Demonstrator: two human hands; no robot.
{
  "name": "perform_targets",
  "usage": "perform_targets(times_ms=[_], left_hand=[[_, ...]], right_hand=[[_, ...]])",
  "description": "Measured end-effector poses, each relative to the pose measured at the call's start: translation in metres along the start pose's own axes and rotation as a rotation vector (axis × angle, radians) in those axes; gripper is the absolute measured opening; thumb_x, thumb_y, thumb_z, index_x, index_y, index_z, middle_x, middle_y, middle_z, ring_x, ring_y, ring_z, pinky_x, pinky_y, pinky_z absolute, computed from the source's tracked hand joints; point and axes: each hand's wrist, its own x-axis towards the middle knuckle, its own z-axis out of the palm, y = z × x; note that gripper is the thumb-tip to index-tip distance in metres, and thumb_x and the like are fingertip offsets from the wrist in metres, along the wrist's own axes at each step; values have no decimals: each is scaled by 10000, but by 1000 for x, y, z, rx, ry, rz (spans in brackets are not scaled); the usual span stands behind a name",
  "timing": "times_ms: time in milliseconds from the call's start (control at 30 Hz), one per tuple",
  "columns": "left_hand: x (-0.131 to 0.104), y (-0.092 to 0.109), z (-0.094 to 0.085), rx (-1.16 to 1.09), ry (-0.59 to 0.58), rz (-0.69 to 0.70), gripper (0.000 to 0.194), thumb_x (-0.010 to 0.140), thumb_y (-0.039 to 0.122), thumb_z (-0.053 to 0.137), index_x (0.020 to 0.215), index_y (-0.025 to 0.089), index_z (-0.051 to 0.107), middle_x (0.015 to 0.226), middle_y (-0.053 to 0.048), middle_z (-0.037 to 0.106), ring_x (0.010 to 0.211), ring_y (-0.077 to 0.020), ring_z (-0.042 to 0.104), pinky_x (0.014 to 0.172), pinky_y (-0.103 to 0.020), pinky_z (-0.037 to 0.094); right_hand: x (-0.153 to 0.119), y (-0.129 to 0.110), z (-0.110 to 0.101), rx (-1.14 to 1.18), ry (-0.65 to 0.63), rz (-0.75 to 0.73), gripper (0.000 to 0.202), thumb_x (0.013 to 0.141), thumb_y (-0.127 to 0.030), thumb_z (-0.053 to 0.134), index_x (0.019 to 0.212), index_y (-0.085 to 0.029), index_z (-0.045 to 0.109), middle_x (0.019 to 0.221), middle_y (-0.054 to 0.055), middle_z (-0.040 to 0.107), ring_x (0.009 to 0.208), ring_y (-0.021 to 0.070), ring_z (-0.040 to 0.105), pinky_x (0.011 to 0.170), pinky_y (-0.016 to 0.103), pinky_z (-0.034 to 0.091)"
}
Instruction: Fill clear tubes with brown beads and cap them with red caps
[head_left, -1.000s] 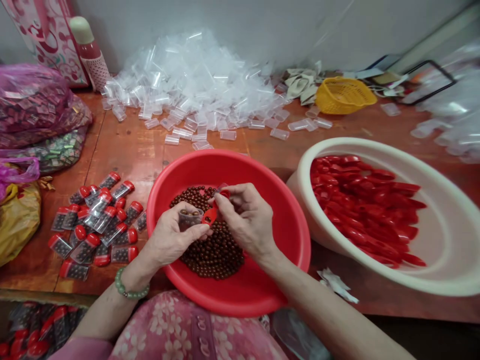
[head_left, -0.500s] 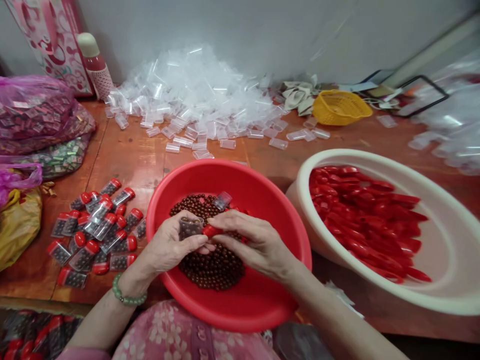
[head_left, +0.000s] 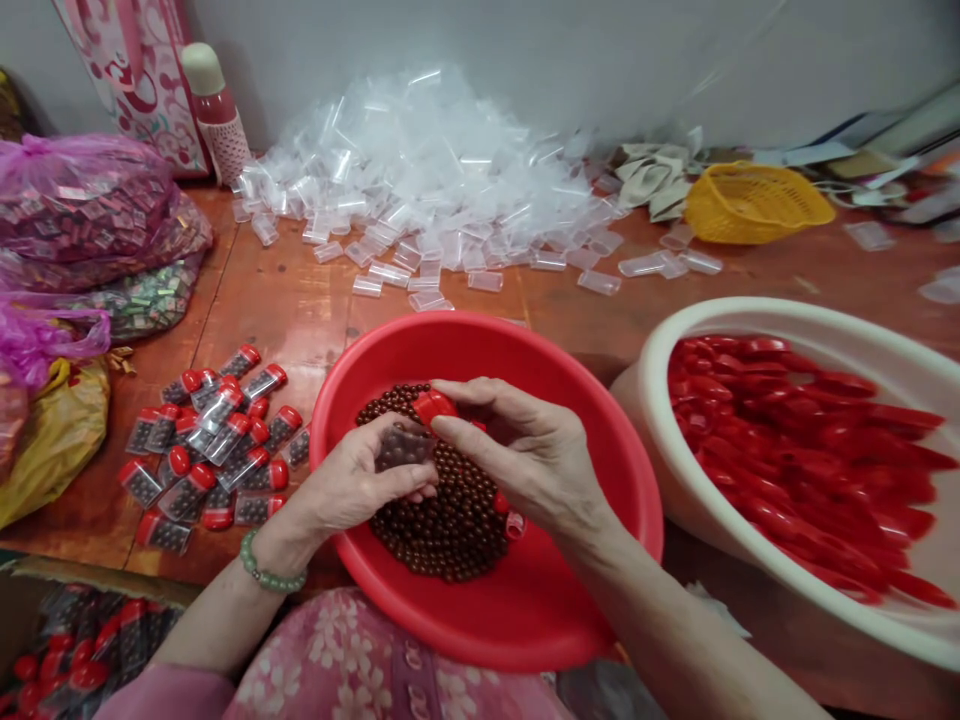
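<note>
Over a red basin [head_left: 487, 640], my left hand [head_left: 360, 475] grips a clear plastic container [head_left: 403, 447] filled with dark brown beads. My right hand [head_left: 525, 450] pinches a red cap [head_left: 435, 405] between thumb and fingers, just above and to the right of the container; a small gap seems to part the two. Below both hands, loose brown beads [head_left: 450, 540] lie heaped in the basin. A few small red pieces [head_left: 514, 525] rest at the heap's right side, partly covered by my right hand.
Left of the basin lie several filled, red-capped containers [head_left: 217, 430]. A pile of clear empty tubes [head_left: 442, 170] spreads along the wall. To the right stands a white tub [head_left: 652, 400] of red parts [head_left: 787, 450]. Plastic bags [head_left: 82, 210], a bottle [head_left: 214, 100] and a yellow basket [head_left: 757, 205] sit farther back.
My right hand has lifted the red cap up and away from the container's mouth. The left hand's container is tilted differently. The whole view has shifted, moving the surroundings mostly sideways.
</note>
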Motion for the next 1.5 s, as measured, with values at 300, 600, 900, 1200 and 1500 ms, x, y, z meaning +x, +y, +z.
perform_targets(times_ms=[300, 600, 900, 1200, 1500], left_hand=[[-5, 2, -4, -174, -159, 81, 277, 837, 186, 659, 1112, 171, 627, 1023, -70, 686, 956, -135, 651, 883, -263, 504], [-1, 14, -8, -162, -126, 138, 348, 782, 109, 693, 1115, 188, 633, 1052, -48, 695, 1036, -157, 648, 967, -304, 491], [3, 11, -14, -167, -174, 119, 411, 738, 101, 718, 1127, 176, 610, 1115, -89, 689, 1078, -208, 650, 1005, -355, 478], [8, 5, -15, -174, -167, 83, 354, 735, 205, 757, 1066, 167, 640, 1037, -75, 698, 954, -184, 671, 945, -360, 505], [10, 6, -15, -138, -163, 74, 259, 755, 308, 753, 931, 134, 679, 870, -60, 681, 815, -138, 646, 809, -258, 519]], right_hand=[[-3, 2, -9, 46, 171, 61, 202, 798, -283, 714, 1000, -290, 709, 883, 10, 719, 789, 147, 682, 731, 288, 586], [-6, 3, -6, 55, 187, -14, 227, 802, -248, 710, 1020, -313, 713, 940, 9, 724, 842, 163, 692, 790, 325, 588], [7, -6, -2, -37, 87, -74, 243, 798, -226, 705, 1031, -297, 706, 908, -1, 720, 791, 150, 672, 742, 317, 579], [20, -9, 4, -151, -76, -139, 210, 837, -267, 659, 1043, -251, 692, 845, 13, 685, 769, 150, 637, 707, 313, 551], [21, -5, 2, -156, -129, -157, 203, 843, -235, 639, 1038, -246, 694, 803, 13, 667, 728, 148, 628, 668, 300, 537]])
